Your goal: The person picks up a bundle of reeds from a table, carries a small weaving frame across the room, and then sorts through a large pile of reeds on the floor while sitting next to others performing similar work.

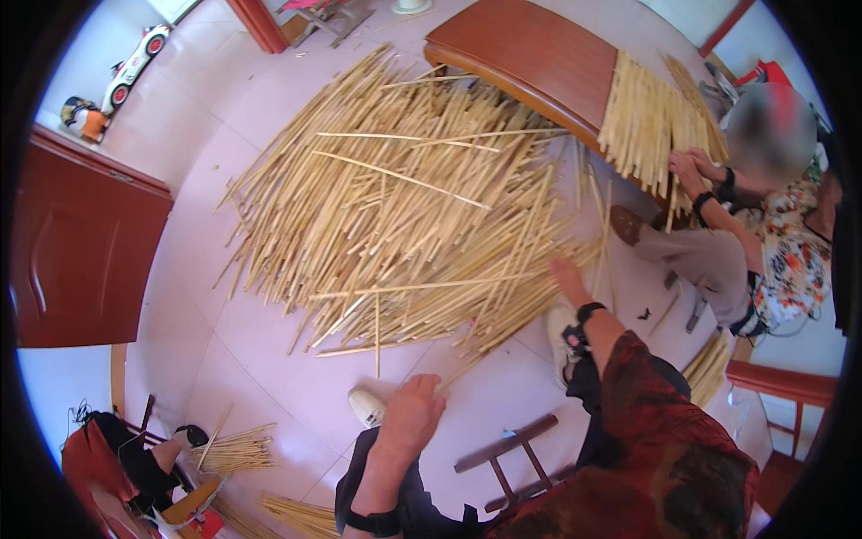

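My left hand point(411, 415), near the lower middle, has its fingers curled on the end of a thin pale stick that slants up and right. My right hand point(567, 280) reaches to the right edge of a wide, loose heap of long pale wooden sticks point(377, 207) on the tiled floor, its slightly blurred fingers stretched over the sticks. My shoes point(366, 404) stand at the heap's near edge.
A brown bench point(521, 45) carries rows of sticks; a co-worker point(781, 251) sits beside it, hands on them. Another person's leg point(166, 454) shows lower left. Nearby are a small wooden stool point(503, 467), red chair point(781, 382), open door point(81, 242) and toy car point(135, 67).
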Demonstrator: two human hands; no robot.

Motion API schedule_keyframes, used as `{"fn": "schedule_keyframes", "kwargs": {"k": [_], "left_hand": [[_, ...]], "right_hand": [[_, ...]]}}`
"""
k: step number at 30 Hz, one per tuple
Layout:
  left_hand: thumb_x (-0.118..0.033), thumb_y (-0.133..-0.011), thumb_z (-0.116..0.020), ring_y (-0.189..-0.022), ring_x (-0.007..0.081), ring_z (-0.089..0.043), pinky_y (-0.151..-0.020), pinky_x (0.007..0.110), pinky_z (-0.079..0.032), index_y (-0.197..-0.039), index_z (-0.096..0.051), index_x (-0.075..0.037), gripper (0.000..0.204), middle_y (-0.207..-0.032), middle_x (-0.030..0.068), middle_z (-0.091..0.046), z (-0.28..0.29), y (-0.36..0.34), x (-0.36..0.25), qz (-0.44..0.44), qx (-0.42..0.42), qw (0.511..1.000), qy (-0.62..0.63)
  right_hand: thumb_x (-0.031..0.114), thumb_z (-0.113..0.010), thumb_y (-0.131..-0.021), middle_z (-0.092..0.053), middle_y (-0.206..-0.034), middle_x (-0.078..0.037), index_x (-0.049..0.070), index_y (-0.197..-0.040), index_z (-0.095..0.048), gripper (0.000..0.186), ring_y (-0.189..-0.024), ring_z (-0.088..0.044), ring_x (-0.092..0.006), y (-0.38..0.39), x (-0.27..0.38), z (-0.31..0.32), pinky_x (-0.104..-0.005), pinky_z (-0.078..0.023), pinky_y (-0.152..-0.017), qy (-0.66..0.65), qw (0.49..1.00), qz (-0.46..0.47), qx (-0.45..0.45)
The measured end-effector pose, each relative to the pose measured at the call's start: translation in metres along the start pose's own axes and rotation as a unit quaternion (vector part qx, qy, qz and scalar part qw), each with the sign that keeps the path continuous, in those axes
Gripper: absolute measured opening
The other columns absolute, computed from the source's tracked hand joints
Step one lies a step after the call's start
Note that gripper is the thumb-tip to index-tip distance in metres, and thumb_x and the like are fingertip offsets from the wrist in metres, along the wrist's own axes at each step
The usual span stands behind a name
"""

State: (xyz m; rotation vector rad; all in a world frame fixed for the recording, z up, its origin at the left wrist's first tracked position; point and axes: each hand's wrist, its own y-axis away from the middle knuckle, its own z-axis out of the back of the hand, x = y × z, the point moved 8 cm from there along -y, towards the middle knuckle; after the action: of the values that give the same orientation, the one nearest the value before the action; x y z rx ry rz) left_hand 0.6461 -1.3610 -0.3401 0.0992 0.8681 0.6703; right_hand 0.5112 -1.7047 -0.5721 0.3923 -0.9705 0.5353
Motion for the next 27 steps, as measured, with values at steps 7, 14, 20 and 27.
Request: {"fn": "schedule_keyframes", "kwargs": {"k": [7, 14, 20, 27], "left_hand": [[-0.019, -0.078, -0.054, -0.083, 0.0342, -0.053, -0.071, 0.041, -0.043, -0.094, -0.050, 0.000, 0.025, -0.089, 0.0177, -0.054, -0.021, -0.005, 0.009, 0.017, 0.055, 0.997, -0.047], [-0.020, -0.079, -0.053, -0.081, 0.0346, -0.053, -0.071, 0.042, -0.043, -0.094, -0.049, 0.000, 0.024, -0.090, 0.0173, -0.053, -0.027, -0.012, 0.001, 0.033, 0.080, 0.994, -0.063], [-0.020, -0.080, -0.051, -0.084, 0.0338, -0.053, -0.072, 0.041, -0.043, -0.095, -0.050, 0.000, 0.024, -0.092, 0.0165, -0.053, -0.026, -0.012, 0.007, 0.070, 0.093, 0.993, -0.027], [-0.020, -0.080, -0.051, -0.086, 0.0334, -0.052, -0.074, 0.040, -0.043, -0.095, -0.050, 0.000, 0.025, -0.094, 0.0166, -0.053, -0.026, -0.012, -0.008, 0.055, 0.130, 0.988, -0.064]], "right_hand": [[0.013, -0.056, -0.072, -0.056, -0.089, -0.018, 0.001, -0.097, -0.051, 0.028, -0.086, -0.054, -0.0354, -0.043, -0.095, 0.119, -0.0432, -0.044, -0.075, 0.366, 0.902, -0.189, -0.130], [0.014, -0.057, -0.073, -0.050, -0.108, -0.020, 0.002, -0.109, -0.044, 0.040, -0.099, -0.049, -0.0353, -0.019, -0.109, 0.111, -0.0444, -0.042, -0.081, 0.358, 0.873, -0.331, -0.028], [0.014, -0.059, -0.071, -0.048, -0.111, -0.018, 0.002, -0.111, -0.043, 0.045, -0.103, -0.046, -0.0349, -0.031, -0.100, 0.104, -0.0448, -0.040, -0.083, 0.380, 0.884, -0.274, -0.011], [0.022, -0.066, -0.068, -0.049, -0.109, -0.019, 0.003, -0.113, -0.040, 0.056, -0.103, -0.047, -0.0334, -0.032, -0.166, 0.156, -0.0424, -0.041, -0.084, 0.293, 0.919, -0.228, -0.132]]}}
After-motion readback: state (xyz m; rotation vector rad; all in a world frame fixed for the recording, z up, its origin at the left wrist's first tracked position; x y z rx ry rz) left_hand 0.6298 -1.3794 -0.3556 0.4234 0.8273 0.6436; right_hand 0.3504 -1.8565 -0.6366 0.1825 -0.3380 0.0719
